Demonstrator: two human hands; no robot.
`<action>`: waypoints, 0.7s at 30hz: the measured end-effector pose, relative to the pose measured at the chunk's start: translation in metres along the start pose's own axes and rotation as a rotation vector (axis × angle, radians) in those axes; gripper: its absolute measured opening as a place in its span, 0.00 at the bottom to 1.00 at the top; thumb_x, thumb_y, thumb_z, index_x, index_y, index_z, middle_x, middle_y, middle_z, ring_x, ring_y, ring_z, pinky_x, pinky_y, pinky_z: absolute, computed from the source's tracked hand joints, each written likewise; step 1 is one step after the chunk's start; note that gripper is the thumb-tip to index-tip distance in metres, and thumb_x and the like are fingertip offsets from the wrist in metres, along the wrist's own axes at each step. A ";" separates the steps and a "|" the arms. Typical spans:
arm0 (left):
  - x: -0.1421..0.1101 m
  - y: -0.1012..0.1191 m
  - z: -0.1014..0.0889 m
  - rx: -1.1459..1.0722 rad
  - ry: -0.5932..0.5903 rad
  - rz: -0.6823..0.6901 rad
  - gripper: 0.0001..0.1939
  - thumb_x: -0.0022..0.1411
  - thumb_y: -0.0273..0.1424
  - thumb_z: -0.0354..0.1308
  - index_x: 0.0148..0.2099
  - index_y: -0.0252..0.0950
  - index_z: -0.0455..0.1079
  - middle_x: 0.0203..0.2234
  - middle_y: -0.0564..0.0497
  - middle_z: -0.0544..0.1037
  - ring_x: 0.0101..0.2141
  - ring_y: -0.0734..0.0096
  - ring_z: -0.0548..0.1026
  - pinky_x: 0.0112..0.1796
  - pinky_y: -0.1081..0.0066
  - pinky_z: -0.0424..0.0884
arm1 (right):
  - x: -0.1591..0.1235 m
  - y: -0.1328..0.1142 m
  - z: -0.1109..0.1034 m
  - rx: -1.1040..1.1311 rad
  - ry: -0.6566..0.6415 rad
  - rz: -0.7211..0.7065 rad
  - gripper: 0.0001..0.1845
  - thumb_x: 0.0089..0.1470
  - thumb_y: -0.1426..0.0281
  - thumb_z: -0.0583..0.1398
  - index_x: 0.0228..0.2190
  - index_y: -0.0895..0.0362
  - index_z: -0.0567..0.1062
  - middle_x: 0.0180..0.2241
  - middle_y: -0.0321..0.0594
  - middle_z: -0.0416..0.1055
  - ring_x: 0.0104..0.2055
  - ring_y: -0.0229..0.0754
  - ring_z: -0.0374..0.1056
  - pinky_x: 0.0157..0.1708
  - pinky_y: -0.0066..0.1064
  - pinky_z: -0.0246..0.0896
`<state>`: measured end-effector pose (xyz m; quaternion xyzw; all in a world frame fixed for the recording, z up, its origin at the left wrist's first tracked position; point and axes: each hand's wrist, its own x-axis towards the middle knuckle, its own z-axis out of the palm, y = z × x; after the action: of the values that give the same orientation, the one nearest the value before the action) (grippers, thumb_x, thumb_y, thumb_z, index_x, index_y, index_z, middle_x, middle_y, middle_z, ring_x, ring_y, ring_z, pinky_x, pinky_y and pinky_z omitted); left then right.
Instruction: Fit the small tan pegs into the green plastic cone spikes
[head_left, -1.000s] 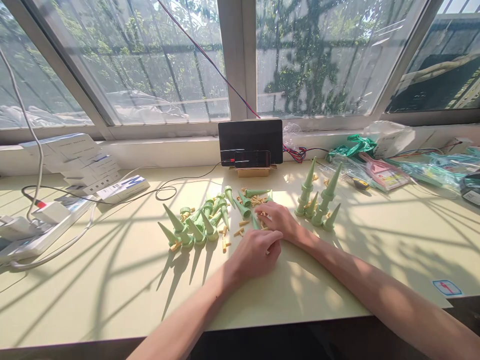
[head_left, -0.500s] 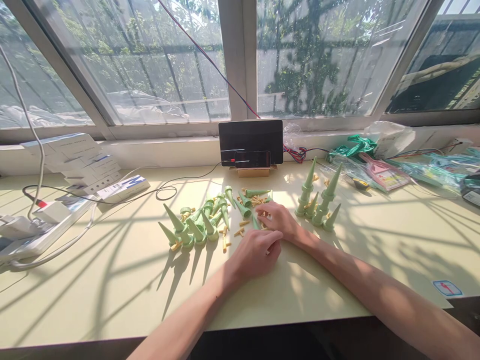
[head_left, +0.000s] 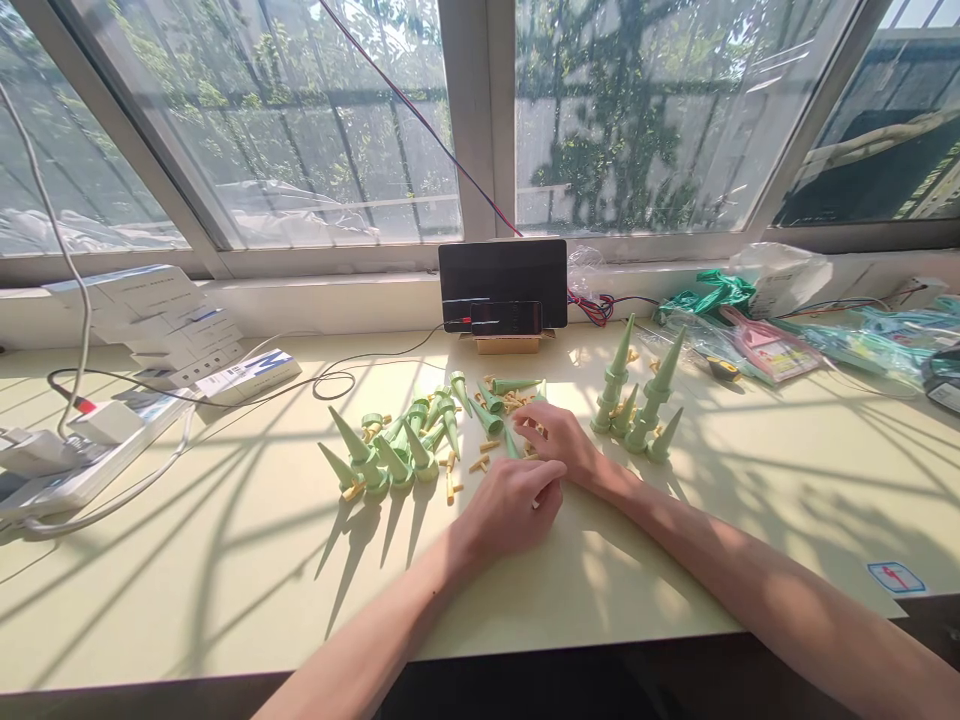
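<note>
My left hand [head_left: 511, 508] rests on the table with its fingers curled in, and whatever they may hold is hidden. Just beyond it, my right hand [head_left: 556, 437] bends over the small yellow pegs [head_left: 517, 402], its fingers curved and a little apart, with no object visible in them. Green cones [head_left: 489, 420] lie loose to the left of the right hand. More green cones [head_left: 397, 462], several upright and some leaning, stand left of the left hand. Stacked green cones [head_left: 656, 390] stand to the right of my hands, with a few yellow pegs among them.
A black tablet [head_left: 502, 270] leans at the back on a cardboard stand [head_left: 508, 345], with a phone [head_left: 505, 318] in front. White boxes [head_left: 176, 325] and a power strip [head_left: 97, 455] with cables occupy the left. Plastic bags [head_left: 772, 345] lie at the back right.
Both hands stay in nearly the same place and pose. The cones and pegs show no visible movement; the view shifts very slightly.
</note>
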<state>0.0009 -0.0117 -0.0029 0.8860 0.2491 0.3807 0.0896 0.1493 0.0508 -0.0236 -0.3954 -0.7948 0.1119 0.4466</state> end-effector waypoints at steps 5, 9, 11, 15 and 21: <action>-0.001 -0.001 0.001 -0.012 0.002 -0.005 0.12 0.54 0.16 0.50 0.27 0.37 0.54 0.19 0.59 0.50 0.21 0.77 0.48 0.25 0.70 0.45 | 0.000 -0.006 -0.002 0.022 0.026 -0.010 0.07 0.59 0.76 0.57 0.33 0.52 0.74 0.33 0.41 0.74 0.33 0.43 0.70 0.25 0.32 0.67; -0.002 -0.002 0.002 -0.006 -0.004 -0.014 0.11 0.55 0.17 0.50 0.27 0.37 0.55 0.19 0.59 0.52 0.21 0.78 0.50 0.25 0.70 0.46 | 0.001 -0.008 -0.004 0.031 0.048 -0.016 0.09 0.58 0.77 0.57 0.34 0.52 0.74 0.34 0.42 0.74 0.32 0.43 0.70 0.25 0.33 0.68; -0.001 -0.001 0.002 -0.009 -0.006 -0.015 0.11 0.55 0.17 0.50 0.27 0.37 0.54 0.19 0.59 0.52 0.21 0.78 0.49 0.25 0.70 0.46 | 0.001 -0.008 -0.004 0.035 0.063 -0.023 0.09 0.59 0.77 0.56 0.35 0.51 0.74 0.34 0.42 0.74 0.32 0.44 0.70 0.26 0.34 0.69; -0.001 -0.001 0.001 -0.015 -0.008 -0.019 0.12 0.54 0.17 0.49 0.26 0.37 0.53 0.19 0.59 0.51 0.22 0.77 0.48 0.25 0.70 0.46 | 0.001 -0.008 -0.004 0.043 0.109 -0.043 0.07 0.60 0.77 0.56 0.35 0.53 0.73 0.33 0.42 0.74 0.34 0.44 0.70 0.28 0.33 0.69; -0.001 -0.001 0.001 -0.005 -0.007 -0.026 0.11 0.54 0.17 0.49 0.26 0.37 0.54 0.18 0.59 0.52 0.21 0.77 0.49 0.25 0.71 0.47 | 0.000 -0.008 -0.004 0.056 0.159 -0.021 0.06 0.61 0.76 0.56 0.35 0.56 0.73 0.34 0.42 0.72 0.33 0.41 0.70 0.28 0.30 0.68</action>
<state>0.0009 -0.0113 -0.0050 0.8838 0.2593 0.3769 0.0975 0.1480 0.0451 -0.0169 -0.3820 -0.7576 0.0976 0.5201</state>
